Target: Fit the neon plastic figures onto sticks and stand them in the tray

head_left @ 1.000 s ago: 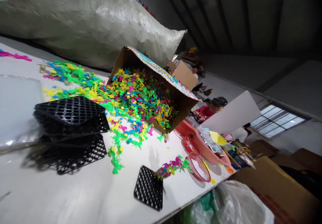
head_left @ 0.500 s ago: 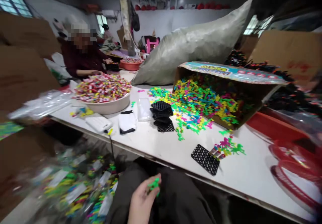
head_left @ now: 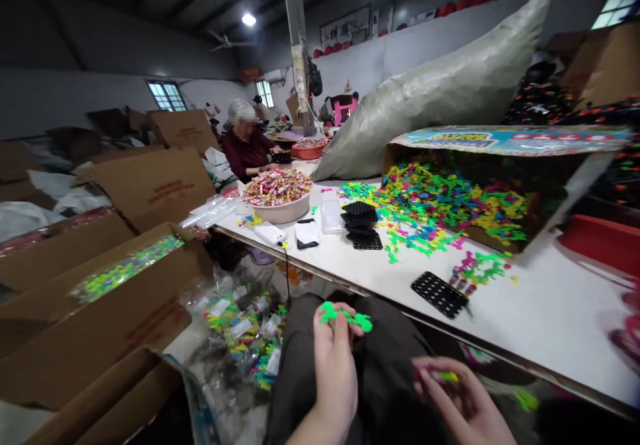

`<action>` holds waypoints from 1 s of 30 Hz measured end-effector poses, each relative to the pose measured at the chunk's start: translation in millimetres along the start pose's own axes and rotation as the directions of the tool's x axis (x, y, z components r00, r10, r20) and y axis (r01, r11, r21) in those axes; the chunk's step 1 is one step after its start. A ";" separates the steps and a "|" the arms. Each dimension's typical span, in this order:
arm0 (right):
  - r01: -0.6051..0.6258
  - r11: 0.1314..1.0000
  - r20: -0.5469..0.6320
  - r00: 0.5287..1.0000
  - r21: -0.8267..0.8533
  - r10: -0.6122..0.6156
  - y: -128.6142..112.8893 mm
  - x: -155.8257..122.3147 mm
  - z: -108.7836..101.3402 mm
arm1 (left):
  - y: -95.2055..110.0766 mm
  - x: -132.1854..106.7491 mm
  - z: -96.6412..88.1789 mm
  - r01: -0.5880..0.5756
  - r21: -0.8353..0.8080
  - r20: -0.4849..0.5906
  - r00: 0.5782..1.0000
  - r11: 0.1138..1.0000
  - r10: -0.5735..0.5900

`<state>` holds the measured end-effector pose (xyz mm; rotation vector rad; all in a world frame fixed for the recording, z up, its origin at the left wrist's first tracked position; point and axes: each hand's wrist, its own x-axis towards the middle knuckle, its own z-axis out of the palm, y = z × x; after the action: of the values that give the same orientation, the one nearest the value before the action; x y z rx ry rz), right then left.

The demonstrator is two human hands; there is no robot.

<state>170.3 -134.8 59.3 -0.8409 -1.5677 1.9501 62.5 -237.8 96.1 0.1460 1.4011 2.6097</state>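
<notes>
Above my lap, my left hand pinches a bright green plastic figure between thumb and fingers. Lower right, my right hand is closed on a small yellow-and-red piece, blurred and partly covered by the fingers. Near the table's front edge lies a black perforated plate, with several small red-and-white capsules at its right end. Green and pink figures lie just behind these. A stack of similar black plates stands farther left on the white table.
A tipped carton spills colourful figures onto the table. Left of it stands a basin heaped with capsules; behind leans a large grey sack. A co-worker sits beyond. Bagged figures and cardboard boxes are at lower left.
My right hand has come into view at lower right, holding a small piece. My left hand still holds the green figure, raised somewhat. The view has turned left.
</notes>
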 end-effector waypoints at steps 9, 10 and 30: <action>-0.012 0.942 0.039 0.999 0.337 -0.002 -25.1 -12.1 25.6 | -3.7 -26.6 5.3 0.201 0.033 0.137 0.969 0.979 -0.204; -0.023 0.924 0.034 0.999 0.382 0.011 -21.3 -11.0 25.1 | -6.0 -27.5 4.7 0.241 0.049 0.136 0.960 0.969 -0.245; -0.171 0.773 0.097 0.985 0.611 0.141 8.4 5.8 27.3 | -28.5 -5.8 -4.6 0.313 0.066 0.093 0.943 0.947 -0.318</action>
<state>146.4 -150.8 54.3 -0.6507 -0.7785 2.4057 70.5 -227.3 69.8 0.0545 1.3318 2.2748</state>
